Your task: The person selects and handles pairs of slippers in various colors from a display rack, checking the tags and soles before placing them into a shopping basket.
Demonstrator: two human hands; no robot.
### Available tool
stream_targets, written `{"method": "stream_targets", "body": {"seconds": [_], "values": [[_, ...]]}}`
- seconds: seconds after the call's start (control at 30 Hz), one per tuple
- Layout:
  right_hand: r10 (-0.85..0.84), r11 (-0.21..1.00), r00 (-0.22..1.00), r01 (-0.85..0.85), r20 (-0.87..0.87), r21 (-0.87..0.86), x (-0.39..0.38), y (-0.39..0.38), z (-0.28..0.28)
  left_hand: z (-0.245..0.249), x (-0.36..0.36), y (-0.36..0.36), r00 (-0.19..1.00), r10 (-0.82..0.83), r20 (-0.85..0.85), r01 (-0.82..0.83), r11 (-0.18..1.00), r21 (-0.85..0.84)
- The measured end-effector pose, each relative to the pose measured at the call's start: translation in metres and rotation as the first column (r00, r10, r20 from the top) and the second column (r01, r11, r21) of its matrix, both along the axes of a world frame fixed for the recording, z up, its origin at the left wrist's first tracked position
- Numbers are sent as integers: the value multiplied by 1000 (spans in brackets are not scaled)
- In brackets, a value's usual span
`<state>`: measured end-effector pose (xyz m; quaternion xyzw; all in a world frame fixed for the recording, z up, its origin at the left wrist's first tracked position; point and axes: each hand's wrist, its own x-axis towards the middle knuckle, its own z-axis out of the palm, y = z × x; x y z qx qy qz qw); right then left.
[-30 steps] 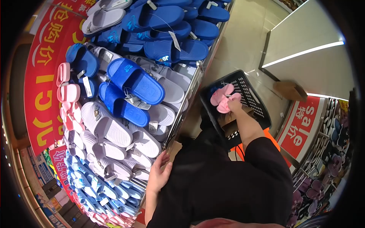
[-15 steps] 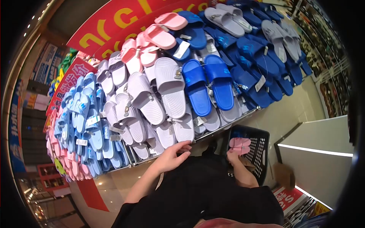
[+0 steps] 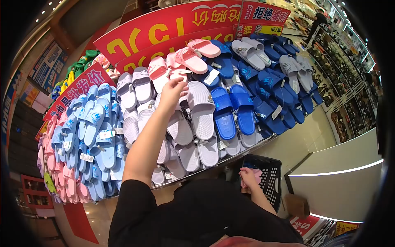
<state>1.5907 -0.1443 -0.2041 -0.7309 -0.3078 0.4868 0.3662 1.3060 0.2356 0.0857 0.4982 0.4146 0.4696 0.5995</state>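
Above the middle of the slipper display, my left hand (image 3: 174, 91) is stretched out with fingers apart and slightly bent, nothing visible in them. Its fingertips are by the heels of the pink slippers (image 3: 164, 72), over lilac-grey slides (image 3: 201, 111); contact cannot be made out. Lower right, my right hand (image 3: 247, 178) is closed on a pair of pink slippers (image 3: 258, 174), over the black shopping basket (image 3: 272, 181). My fingers partly hide that pair. Bright blue slides (image 3: 224, 115) lie to the right of the grey ones.
Light blue slippers (image 3: 94, 119) hang at the left end of the display, dark blue ones (image 3: 275, 86) lie at the right. Red sale signs (image 3: 164, 31) stand behind. A brown stool-like object (image 3: 297, 205) and a white counter (image 3: 337, 173) are at the right, shoe racks (image 3: 337, 82) beyond.
My left hand has moved from the display's front edge up and forward over the slippers. My right hand remains at the basket with the pink pair. The view has shifted.
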Motion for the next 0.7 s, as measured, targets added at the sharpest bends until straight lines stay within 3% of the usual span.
{"method": "stream_targets", "body": {"seconds": [0.1, 0.17, 0.23, 0.27, 0.37, 0.53, 0.7], "values": [[13, 998, 998, -9, -57, 61, -9, 4, 13, -24, 21, 66, 987, -12, 159, 44, 978, -205], [-22, 996, 997, 29, -78, 86, -22, 2, 41, -29, 43, 87, 988, 130, 86, -89, 922, -376], [-87, 990, 988, 99, -125, 96, -33, -2, 61, -61, 57, 130, 985, 124, 116, -65, 907, -415], [-124, 986, 979, 140, -161, 94, -35, -7, 57, -51, 63, 124, 964, 151, 220, -31, 882, -470], [-215, 970, 955, 232, -205, 67, -46, -25, 63, -49, 84, 134, 946, 142, 290, 16, 877, -480], [-251, 965, 948, 261, -196, 23, -51, -49, 61, -33, 97, 154, 968, 121, 221, -5, 885, -466], [-272, 953, 930, 296, -246, 62, -48, -40, 73, 15, 83, 102, 983, 42, 180, -1, 975, -224]]}}
